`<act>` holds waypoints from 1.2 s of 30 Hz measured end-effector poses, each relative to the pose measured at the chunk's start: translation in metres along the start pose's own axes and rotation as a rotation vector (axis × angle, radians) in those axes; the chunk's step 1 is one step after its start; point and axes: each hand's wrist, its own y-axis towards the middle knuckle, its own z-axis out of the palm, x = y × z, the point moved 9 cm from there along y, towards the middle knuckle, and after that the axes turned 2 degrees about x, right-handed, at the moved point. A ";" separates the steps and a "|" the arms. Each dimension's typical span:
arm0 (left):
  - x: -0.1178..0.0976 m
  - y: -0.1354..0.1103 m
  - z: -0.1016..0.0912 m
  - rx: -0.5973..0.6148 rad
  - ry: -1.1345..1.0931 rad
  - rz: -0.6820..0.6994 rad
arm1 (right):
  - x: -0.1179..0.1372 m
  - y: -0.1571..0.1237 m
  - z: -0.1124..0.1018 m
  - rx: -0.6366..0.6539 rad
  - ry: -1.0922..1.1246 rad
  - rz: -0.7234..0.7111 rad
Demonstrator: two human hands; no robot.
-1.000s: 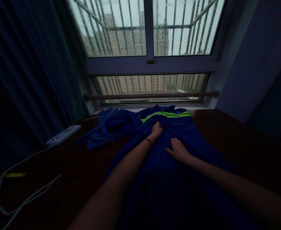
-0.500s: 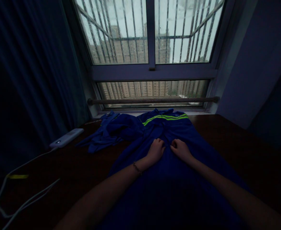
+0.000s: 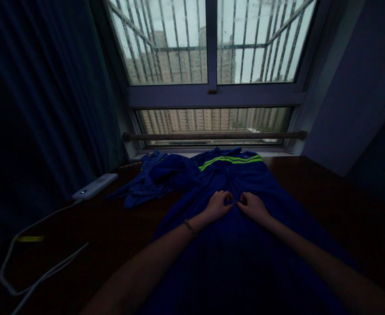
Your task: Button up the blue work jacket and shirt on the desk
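Observation:
A long blue garment [image 3: 264, 175] with bright green stripes across its top lies spread in front of me, collar towards the window. My left hand [image 3: 219, 204] is closed over its middle, thumb and fingertips pinching a small bunch of the cloth. Close on the other side, my right hand [image 3: 252, 205] is also closed, its thumb and forefinger pinching the fabric near the same spot. The two sets of fingertips almost meet. Whether a button or zip lies between them is too dark and small to tell. Crumpled blue cloth [image 3: 166, 173] lies to the left of the collar.
A white power bank [image 3: 95, 187] with a lit display and a white cable [image 3: 47, 214] lies at the left on the dark wooden surface [image 3: 113, 236]. Near the cable is a yellow strip [image 3: 30, 239]. A rail [image 3: 212, 136] crosses the window; a curtain [image 3: 47, 87] hangs left.
Both hands have closed in on the middle of the garment, and the left fingertips now pinch cloth beside the right ones. The whole view has shifted slightly.

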 end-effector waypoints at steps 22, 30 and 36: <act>0.012 0.000 0.013 -0.034 -0.926 -0.244 | 0.029 -0.004 -0.014 0.173 0.528 -0.117; 0.013 -0.001 0.012 -0.062 -0.997 -0.294 | 0.038 -0.014 -0.029 -0.028 0.329 -0.211; 0.009 -0.002 0.012 -0.036 -1.025 -0.294 | 0.040 -0.017 -0.032 -0.105 0.215 -0.260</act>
